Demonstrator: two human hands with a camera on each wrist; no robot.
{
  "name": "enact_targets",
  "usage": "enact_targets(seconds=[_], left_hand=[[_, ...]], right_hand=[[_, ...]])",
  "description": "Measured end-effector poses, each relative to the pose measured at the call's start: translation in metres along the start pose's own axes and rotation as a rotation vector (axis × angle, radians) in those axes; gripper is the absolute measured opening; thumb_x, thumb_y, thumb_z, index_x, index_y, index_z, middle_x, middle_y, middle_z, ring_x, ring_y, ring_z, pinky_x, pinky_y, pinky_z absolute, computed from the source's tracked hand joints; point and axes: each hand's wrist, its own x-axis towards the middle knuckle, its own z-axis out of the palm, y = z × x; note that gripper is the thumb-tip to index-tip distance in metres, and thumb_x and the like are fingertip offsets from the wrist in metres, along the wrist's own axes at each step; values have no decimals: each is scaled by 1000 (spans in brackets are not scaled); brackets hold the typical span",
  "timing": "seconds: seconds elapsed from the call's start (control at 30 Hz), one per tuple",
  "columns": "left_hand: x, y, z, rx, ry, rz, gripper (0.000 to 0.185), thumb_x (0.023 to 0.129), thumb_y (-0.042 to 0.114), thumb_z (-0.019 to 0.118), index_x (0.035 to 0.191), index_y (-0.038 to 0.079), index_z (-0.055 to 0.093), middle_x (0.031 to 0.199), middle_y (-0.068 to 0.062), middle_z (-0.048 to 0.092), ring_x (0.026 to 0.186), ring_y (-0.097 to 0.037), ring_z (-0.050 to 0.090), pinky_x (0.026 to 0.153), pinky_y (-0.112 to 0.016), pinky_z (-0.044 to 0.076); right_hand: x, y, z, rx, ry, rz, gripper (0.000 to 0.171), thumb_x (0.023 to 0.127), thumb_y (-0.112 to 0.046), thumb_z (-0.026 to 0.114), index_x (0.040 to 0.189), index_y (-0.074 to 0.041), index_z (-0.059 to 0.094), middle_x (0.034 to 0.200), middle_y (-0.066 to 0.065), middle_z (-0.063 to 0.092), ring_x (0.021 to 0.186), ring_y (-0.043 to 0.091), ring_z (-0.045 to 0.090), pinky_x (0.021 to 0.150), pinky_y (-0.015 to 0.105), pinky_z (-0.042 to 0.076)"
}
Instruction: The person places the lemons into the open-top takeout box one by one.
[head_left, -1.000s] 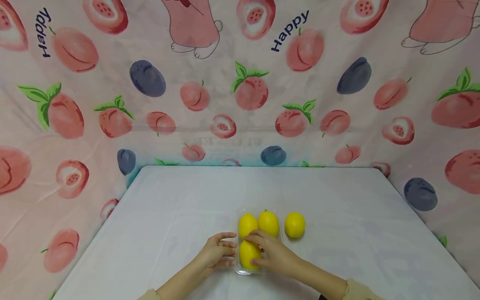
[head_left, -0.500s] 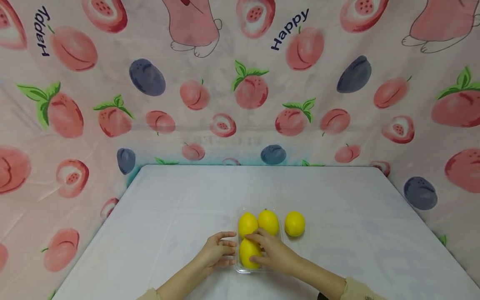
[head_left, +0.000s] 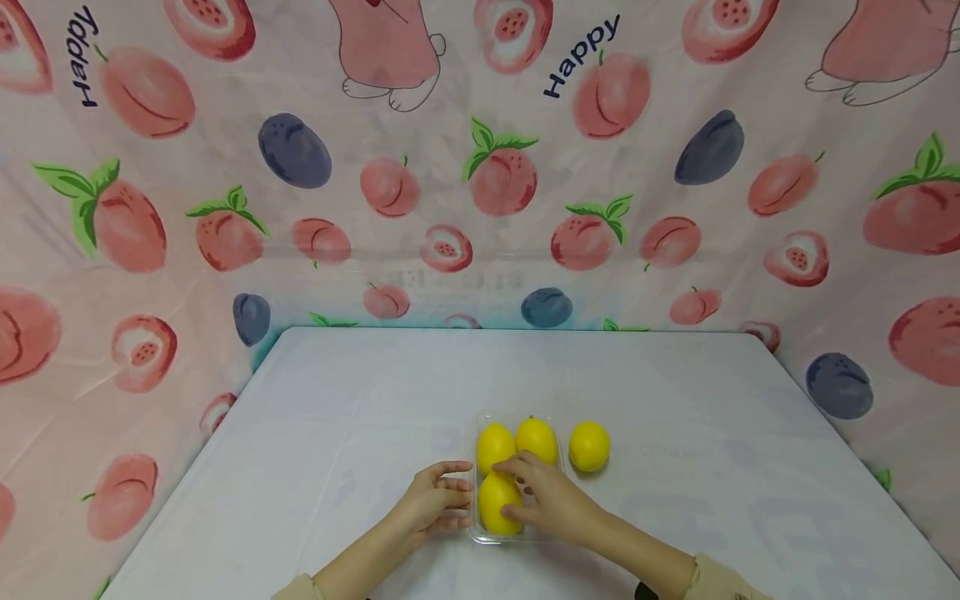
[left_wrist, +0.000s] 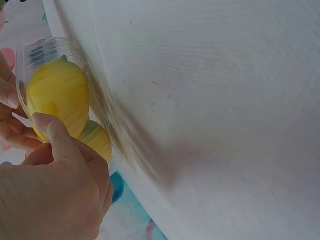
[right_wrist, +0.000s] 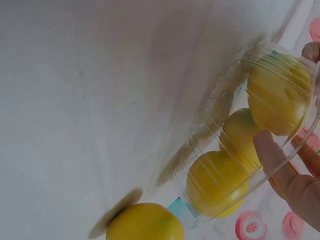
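Note:
Three yellow lemons are in a clear plastic tray: a near lemon (head_left: 498,507), a far-left lemon (head_left: 493,446) and a far-right lemon (head_left: 536,438). My right hand (head_left: 551,500) reaches over the tray's right side and holds the near lemon, thumb and fingers around it. Fairly straight fingers of my left hand (head_left: 435,502) touch the outside of the tray's left wall. Through the ribbed clear wall, the left wrist view shows the near lemon (left_wrist: 57,95). In the right wrist view, fingers (right_wrist: 277,157) reach inside the tray (right_wrist: 205,117).
A loose lemon (head_left: 589,447) lies on the white table (head_left: 375,383), just right of the tray. Behind the table hangs a pink fruit-print cloth (head_left: 435,142), which also runs along both sides.
Both hands stay at the tray, with only a slight shift of the right thumb and fingers on the near lemon. The head view tilts a little.

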Motion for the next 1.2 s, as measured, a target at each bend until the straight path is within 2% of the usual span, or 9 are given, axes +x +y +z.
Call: enact_targets(seconds=[0.23,0.5,0.73,1.2], left_hand=[[1,-1,0,9,1,1,44,87,-6,56,129,-3,44,87,0,57,71,-11,57,63,-25,59],[1,0,1,10,7,1,43,88,-6,55,129,-3,44,87,0,58,70,-11,57,63,-26,59],[1,0,1,12,9,-5,44,87,-6,56,129,-4,44,86,1,58,70,-11,58,62,-25,59],[2,-1,0,19,9,-5,44,87,-6,55,129,-4,44,88,-1,58,71,-12,57,62,-26,59]], right_hand=[[-1,2,-3,15,14,25,42,82,-16,71,121,-4,58,114,8,58,97,26,60,82,37,57],[-2,2,-12,51,69,32,39,84,-15,69,119,-3,56,114,12,58,97,28,58,85,44,54],[-2,5,-16,72,105,29,38,84,-10,69,118,-2,57,116,15,60,99,31,59,84,43,55],[-7,8,-23,41,177,91,38,81,-9,72,117,-6,58,118,11,60,98,26,60,81,37,57]])
